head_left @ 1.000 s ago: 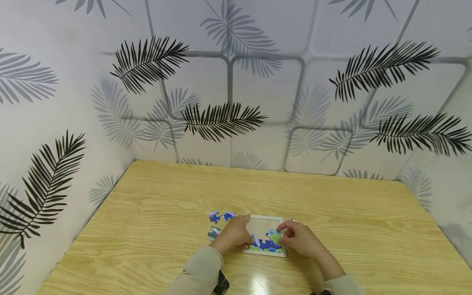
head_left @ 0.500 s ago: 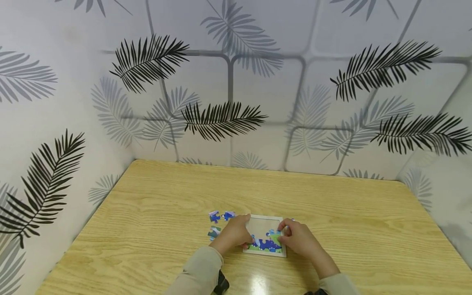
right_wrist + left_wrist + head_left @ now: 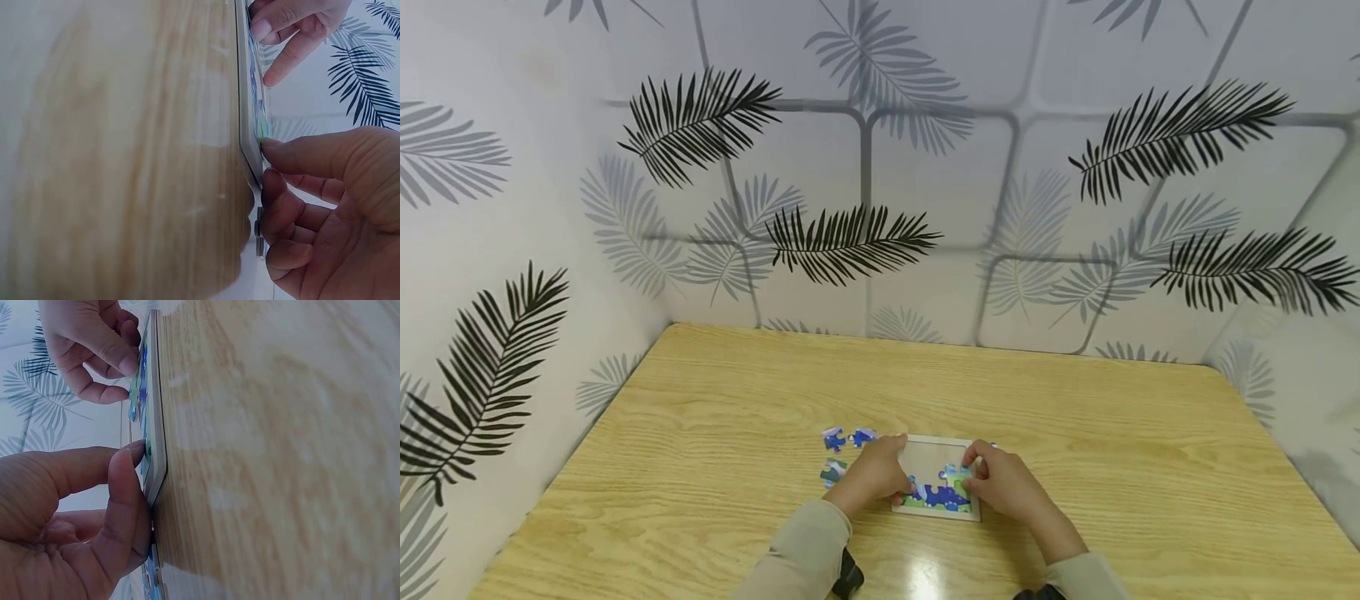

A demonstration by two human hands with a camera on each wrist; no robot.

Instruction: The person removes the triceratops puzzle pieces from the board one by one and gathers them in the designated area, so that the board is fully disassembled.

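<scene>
In the lower middle of the head view, three loose puzzle pieces (image 3: 842,450) lie on the wooden table (image 3: 700,433) just left of the white puzzle tray (image 3: 934,454), and much bare table stays open toward the left wall and the far edge. The left hand (image 3: 874,473) rests on the left edge of the tray, thumb and fingers curled against its rim. To the right, the right hand (image 3: 1003,483) pinches a piece at the tray's right edge, and the table is open up to the right wall.
</scene>
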